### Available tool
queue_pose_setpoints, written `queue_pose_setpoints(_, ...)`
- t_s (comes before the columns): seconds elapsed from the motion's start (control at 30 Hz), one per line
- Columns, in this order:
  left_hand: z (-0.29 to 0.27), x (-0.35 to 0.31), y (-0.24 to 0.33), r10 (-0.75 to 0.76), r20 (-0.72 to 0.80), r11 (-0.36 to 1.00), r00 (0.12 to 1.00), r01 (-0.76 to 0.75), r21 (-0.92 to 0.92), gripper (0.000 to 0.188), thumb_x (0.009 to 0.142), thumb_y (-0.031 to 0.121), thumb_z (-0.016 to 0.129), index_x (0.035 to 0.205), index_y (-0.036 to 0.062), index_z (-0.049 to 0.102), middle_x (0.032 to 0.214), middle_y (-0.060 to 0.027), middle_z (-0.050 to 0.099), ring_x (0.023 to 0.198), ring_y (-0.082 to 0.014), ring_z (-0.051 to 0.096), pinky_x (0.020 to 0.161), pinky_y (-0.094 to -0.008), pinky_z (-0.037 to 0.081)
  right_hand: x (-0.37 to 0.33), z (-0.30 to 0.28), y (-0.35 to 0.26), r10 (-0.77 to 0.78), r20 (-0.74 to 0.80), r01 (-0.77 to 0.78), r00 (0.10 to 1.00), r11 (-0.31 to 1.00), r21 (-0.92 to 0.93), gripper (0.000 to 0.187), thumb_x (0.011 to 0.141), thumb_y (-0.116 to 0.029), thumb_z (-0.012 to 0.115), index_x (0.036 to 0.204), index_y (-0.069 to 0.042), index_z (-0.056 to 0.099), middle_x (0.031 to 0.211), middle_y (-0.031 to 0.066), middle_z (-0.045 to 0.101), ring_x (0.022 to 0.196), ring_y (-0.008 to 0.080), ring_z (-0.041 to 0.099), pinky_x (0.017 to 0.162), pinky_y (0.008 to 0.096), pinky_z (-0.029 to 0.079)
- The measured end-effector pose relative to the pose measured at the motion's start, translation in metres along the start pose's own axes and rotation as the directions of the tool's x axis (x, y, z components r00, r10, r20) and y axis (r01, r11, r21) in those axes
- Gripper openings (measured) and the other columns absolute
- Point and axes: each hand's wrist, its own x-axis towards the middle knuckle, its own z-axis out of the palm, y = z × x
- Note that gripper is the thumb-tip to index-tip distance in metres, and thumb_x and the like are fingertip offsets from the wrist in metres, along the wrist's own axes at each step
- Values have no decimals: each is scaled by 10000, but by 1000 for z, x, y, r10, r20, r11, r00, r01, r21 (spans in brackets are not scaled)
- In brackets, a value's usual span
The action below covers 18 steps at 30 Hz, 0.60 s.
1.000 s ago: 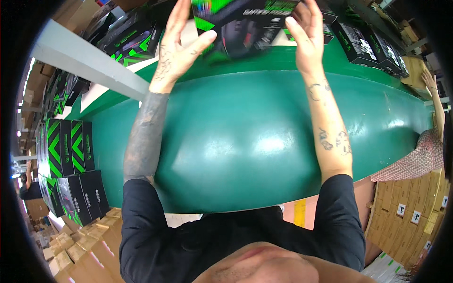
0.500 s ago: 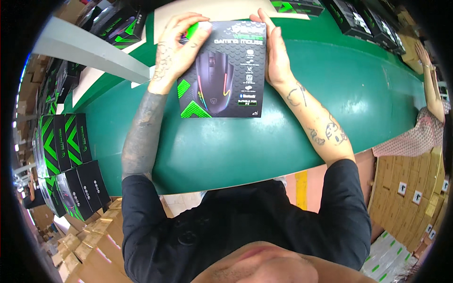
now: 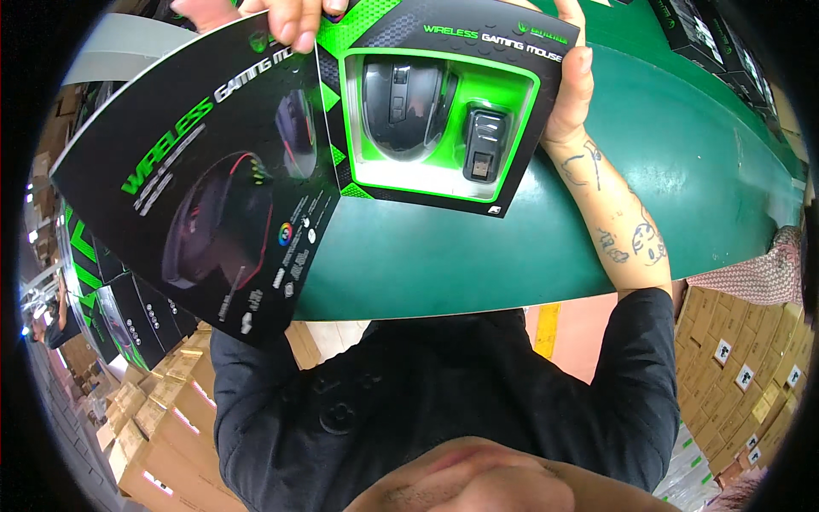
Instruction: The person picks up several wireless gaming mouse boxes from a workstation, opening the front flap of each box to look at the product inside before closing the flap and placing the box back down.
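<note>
A black and green mouse box (image 3: 409,38) is held up in both my hands over the green table. Its printed front flap (image 3: 162,222) is swung wide out to the left. My left hand (image 3: 292,19) pinches the flap's top edge, near the fold. Wrapped round the box's right side is my right hand (image 3: 573,85). Through the green-rimmed window show a dark wireless mouse (image 3: 401,107) and, to its right, a small black USB piece (image 3: 485,141) under clear plastic. The open flap hides most of my left forearm.
The green table (image 3: 648,171) curves across the front. Black boxes (image 3: 708,38) lie at the far right, and more boxes (image 3: 132,316) are stacked at the left. Brown cartons (image 3: 171,418) stand low on the left; other cartons (image 3: 725,341) are piled at the right.
The box's front flap has been opened out to the left, uncovering the window with the mouse. My left hand has moved up and left with the flap; the box has shifted right.
</note>
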Motion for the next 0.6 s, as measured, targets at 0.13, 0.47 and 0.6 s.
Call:
queue_pose_setpoints(0.13, 40, -1, 34, 74, -291, 370, 954, 245, 896, 396, 806, 376, 609, 1022, 48, 562, 970, -85, 571, 1013, -218, 464, 937, -392, 336, 25, -11, 22, -186, -321, 95, 928, 955, -280, 520, 954, -418, 376, 1298, -27, 374, 1220, 145, 496, 1052, 214, 520, 928, 328, 395)
queue_pose_setpoints(0.47, 67, -24, 17, -678, 9, -46, 735, -55, 997, 760, 664, 138, 718, 1341, 145, 372, 1392, -122, 336, 1257, -391, 331, 1007, -488, 340, 55, -60, 5, -152, -496, -161, 855, 831, -533, 350, 795, -177, 684, 1095, -60, 547, 1015, 84, 574, 923, 127, 536, 791, 249, 425)
queue_pose_setpoints(0.6, 2, -34, -8, -312, -342, -329, 886, 237, 914, 469, 799, 138, 578, 1231, 7, 449, 1210, -188, 506, 1098, -355, 499, 932, -393, 410, 91, -99, -10, -311, -529, -268, 790, 600, -753, 561, 723, -304, 729, 1164, -30, 515, 1101, 159, 551, 980, 196, 545, 865, 295, 420)
